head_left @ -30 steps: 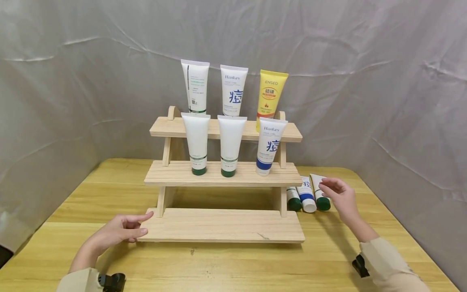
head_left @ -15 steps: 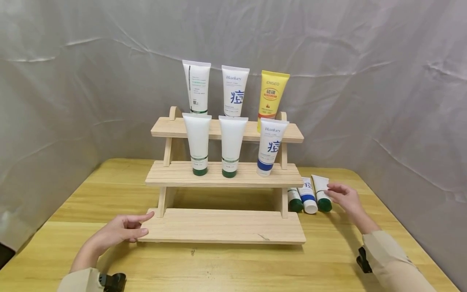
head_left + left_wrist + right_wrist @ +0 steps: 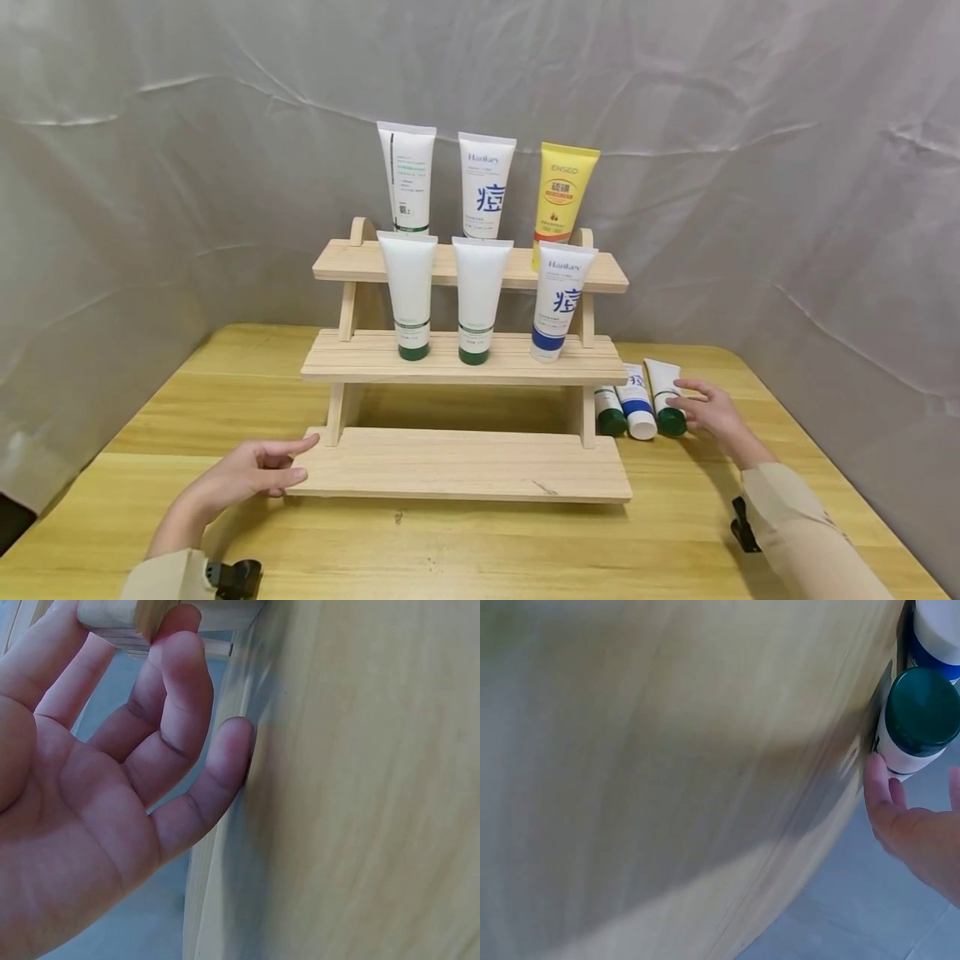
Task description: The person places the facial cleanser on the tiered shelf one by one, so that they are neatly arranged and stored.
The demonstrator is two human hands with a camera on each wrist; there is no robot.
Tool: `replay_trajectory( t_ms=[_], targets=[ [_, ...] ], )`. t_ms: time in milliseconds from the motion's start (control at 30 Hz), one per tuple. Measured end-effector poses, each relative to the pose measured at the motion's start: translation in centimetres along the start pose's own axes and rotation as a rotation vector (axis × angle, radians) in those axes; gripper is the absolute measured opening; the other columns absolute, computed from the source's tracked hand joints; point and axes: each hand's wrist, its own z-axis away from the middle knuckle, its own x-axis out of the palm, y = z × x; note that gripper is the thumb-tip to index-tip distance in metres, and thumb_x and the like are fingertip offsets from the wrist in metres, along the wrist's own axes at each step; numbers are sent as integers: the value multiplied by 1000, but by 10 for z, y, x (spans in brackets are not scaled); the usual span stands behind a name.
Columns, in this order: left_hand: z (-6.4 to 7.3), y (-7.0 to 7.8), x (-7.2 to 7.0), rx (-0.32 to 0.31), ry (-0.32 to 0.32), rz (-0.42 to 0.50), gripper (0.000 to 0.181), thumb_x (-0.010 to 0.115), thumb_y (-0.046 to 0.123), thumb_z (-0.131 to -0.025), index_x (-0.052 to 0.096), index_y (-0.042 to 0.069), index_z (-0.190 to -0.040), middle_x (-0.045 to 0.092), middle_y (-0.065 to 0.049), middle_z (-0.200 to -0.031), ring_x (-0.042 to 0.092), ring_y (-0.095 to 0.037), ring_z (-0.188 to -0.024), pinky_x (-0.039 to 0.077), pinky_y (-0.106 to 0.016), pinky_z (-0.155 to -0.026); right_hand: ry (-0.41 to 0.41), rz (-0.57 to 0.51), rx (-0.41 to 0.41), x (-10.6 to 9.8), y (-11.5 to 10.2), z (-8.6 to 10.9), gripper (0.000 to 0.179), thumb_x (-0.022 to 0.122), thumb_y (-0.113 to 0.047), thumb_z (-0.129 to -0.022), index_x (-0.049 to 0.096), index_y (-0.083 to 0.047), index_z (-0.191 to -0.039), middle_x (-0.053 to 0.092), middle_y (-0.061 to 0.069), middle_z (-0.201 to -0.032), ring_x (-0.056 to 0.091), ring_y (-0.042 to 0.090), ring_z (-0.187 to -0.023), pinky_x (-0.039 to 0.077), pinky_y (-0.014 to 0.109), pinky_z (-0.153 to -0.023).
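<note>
In the head view my left hand (image 3: 243, 475) grips the left end of the bottom board of a three-tier wooden display stand (image 3: 457, 467). Its curled fingers reach the board's edge (image 3: 112, 616) in the left wrist view. My right hand (image 3: 716, 415) holds a white squeeze tube with a green cap (image 3: 664, 390), lying on the table right of the stand. Fingers of the right hand (image 3: 922, 836) sit along the tube's side, just behind its green cap (image 3: 922, 709). Beside it lie a blue-banded white tube (image 3: 636, 400) and another green-capped tube (image 3: 609, 410), partly hidden by the stand.
The middle tier bears two green-capped tubes (image 3: 411, 292) (image 3: 480, 292) and a blue-banded one (image 3: 562, 300). Two white tubes (image 3: 408, 175) (image 3: 486, 179) and a yellow tube (image 3: 564, 187) stand on top. Grey cloth (image 3: 225, 167) surrounds the wooden table (image 3: 465, 550).
My right hand has come down onto the rightmost lying tube, its fingers now at the tube's side. The left hand keeps its place on the stand; the head view shifts slightly.
</note>
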Motion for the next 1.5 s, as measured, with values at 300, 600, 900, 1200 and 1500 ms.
replay_trajectory(
  t_ms=[300, 600, 900, 1200, 1500],
  targets=[
    [-2, 1, 0, 9, 6, -9, 52, 56, 10, -88, 33, -13, -129, 48, 3, -66, 48, -9, -56, 45, -26, -53, -50, 85, 56, 8, -17, 13, 64, 59, -26, -86, 30, 6, -133, 35, 33, -120, 51, 13, -66, 45, 24, -56],
    [-1, 1, 1, 4, -2, 10, 53, 56, 11, -88, 32, -13, -129, 51, 0, -68, 52, -12, -59, 45, -26, -53, -80, 50, 27, 6, -11, 13, 60, 58, -20, -86, 32, 4, -135, 31, 38, -125, 53, 12, -71, 48, 26, -59],
    [0, 1, 2, 4, 9, -13, 53, 56, 12, -88, 33, -13, -129, 54, -3, -69, 52, -15, -59, 45, -27, -53, -109, 24, 60, 7, -10, 14, 65, 57, -13, -84, 23, 5, -138, 33, 37, -121, 57, 12, -70, 51, 37, -65],
    [-1, 0, 3, 95, 35, -88, 49, 57, 7, -87, 37, -15, -126, 42, 8, -64, 41, -4, -58, 39, -25, -49, -138, -102, 74, 2, -4, 17, 69, 59, -12, -82, 22, 0, -139, 34, 33, -116, 58, 16, -74, 50, 39, -68],
    [0, 1, 3, 102, 80, -122, 47, 58, 8, -86, 41, -14, -124, 49, -24, -115, 39, -4, -63, 38, -25, -51, -185, -463, 71, -3, -20, 37, 53, 51, 1, -86, 32, -20, -131, 46, 15, -95, 58, 14, -69, 50, 28, -65]
  ],
)
